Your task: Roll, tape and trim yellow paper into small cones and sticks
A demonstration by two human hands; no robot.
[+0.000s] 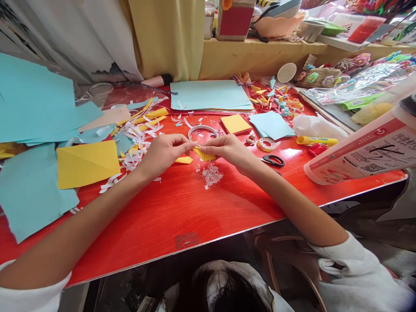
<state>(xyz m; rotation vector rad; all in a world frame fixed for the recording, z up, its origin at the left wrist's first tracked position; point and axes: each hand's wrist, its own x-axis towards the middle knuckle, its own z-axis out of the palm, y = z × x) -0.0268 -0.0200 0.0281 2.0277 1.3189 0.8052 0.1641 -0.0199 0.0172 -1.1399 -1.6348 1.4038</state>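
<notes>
Between my two hands is a small folded piece of yellow paper [205,155] above the red table. My left hand [169,151] pinches its left end with thumb and forefinger. From the other side my right hand [230,149] has its fingers closed on the same piece. Just behind the fingertips lies a white roll of tape [202,127]. Another yellow paper strip [184,160] rests below my left fingers. A little heap of white scraps [212,175] sits on the table under my hands. Black-handled scissors [273,160] lie right of my right wrist, partly hidden.
Blue sheets [29,186] and a yellow sheet [88,164] cover the left side, beside white paper shreds [134,145]. Yellow squares [235,124], blue squares [272,125] and a small tape roll [267,144] lie behind my right hand. A tall cup [360,149] leans at the right.
</notes>
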